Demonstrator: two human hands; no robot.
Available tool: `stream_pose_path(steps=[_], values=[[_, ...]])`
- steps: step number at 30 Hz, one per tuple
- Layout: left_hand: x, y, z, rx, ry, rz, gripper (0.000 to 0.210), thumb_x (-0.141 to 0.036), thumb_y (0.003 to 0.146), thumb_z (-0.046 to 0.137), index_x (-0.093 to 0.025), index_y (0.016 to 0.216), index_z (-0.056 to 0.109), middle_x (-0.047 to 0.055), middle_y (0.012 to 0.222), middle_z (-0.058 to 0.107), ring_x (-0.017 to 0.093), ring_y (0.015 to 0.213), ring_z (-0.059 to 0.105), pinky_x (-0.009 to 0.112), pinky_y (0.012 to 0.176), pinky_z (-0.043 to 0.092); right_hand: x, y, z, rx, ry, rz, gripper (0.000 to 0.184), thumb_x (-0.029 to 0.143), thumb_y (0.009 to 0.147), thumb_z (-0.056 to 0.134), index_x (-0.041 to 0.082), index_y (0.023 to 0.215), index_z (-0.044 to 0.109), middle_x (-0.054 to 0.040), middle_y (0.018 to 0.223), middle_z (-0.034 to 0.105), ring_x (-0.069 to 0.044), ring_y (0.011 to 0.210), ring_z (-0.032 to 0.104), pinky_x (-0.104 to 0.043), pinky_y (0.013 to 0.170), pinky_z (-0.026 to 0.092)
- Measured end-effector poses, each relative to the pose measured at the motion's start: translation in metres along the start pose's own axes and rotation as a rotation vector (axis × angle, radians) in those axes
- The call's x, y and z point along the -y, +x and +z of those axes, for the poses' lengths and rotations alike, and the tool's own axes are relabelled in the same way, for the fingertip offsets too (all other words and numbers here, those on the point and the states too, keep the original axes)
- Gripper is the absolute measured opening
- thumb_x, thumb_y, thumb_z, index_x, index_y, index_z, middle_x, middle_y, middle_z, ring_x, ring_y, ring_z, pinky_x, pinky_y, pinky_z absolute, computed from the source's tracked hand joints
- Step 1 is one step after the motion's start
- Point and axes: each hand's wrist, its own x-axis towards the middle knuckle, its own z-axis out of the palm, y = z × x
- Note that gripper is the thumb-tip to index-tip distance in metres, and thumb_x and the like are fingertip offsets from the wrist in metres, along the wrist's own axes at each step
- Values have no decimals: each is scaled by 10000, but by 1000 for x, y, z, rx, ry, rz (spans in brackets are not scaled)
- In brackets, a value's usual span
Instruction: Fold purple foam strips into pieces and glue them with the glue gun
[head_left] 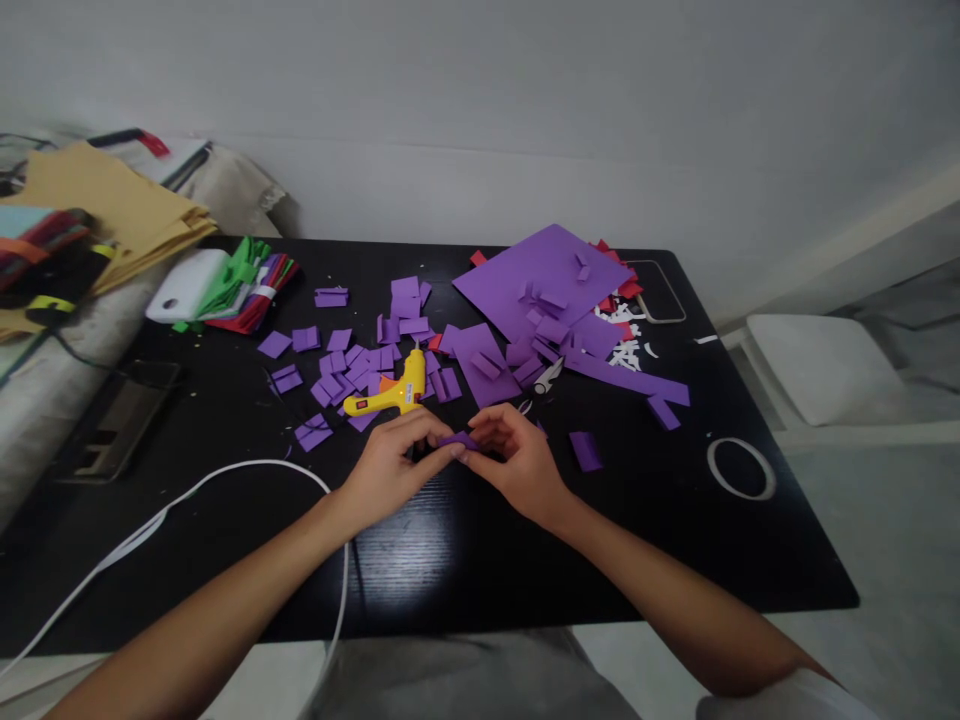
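Both my hands meet over the middle of a black table (450, 560). My left hand (394, 462) and my right hand (514, 455) pinch a small purple foam piece (459, 440) between their fingertips. Just beyond them lies a yellow glue gun (397, 388) with its white cord (187, 500) curving off to the left. Several small folded purple pieces (352, 365) are scattered behind the gun. A large purple sheet (540, 275) lies at the back right, with a long purple strip (626, 378) near it.
A stack of coloured foam sheets (251, 285) and a white object (184, 285) sit at the back left. Tan cloth (112, 210) is piled on a surface to the left. A white tape ring (741, 468) lies at the right. White and red scraps (622, 325) lie near the purple sheet.
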Motion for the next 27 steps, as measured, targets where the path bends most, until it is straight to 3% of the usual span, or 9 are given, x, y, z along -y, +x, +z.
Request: stream_pose_path(steps=[8, 17, 22, 27], values=[[3, 0, 1, -51, -90, -28, 158, -300, 919, 693, -174, 824, 688, 3, 752, 629, 126, 692, 561, 252, 648, 446, 0, 3, -1, 79, 136, 155, 301, 318, 709, 864, 197, 892, 658, -12, 868, 725, -163, 820, 703, -317, 820, 577], [5, 2, 1, -40, -342, -221, 149, -314, 858, 742, -173, 888, 704, -15, 731, 657, 115, 665, 584, 228, 633, 461, 4, 5, -2, 35, 117, 146, 266, 308, 710, 853, 202, 910, 714, -19, 854, 740, -178, 827, 707, -333, 842, 582], [6, 3, 3, -99, -333, -248, 165, -313, 814, 780, -171, 865, 713, -27, 680, 630, 107, 628, 567, 220, 610, 455, 2, 5, -1, 39, 111, 155, 280, 327, 707, 852, 199, 906, 702, -7, 815, 723, -169, 777, 694, -318, 794, 577], [7, 1, 5, -74, -321, -263, 194, -361, 841, 753, -173, 872, 717, -19, 688, 631, 118, 644, 565, 237, 625, 450, 4, 4, -2, 21, 65, 143, 214, 332, 739, 830, 187, 853, 722, -11, 790, 722, -163, 742, 686, -304, 761, 565]])
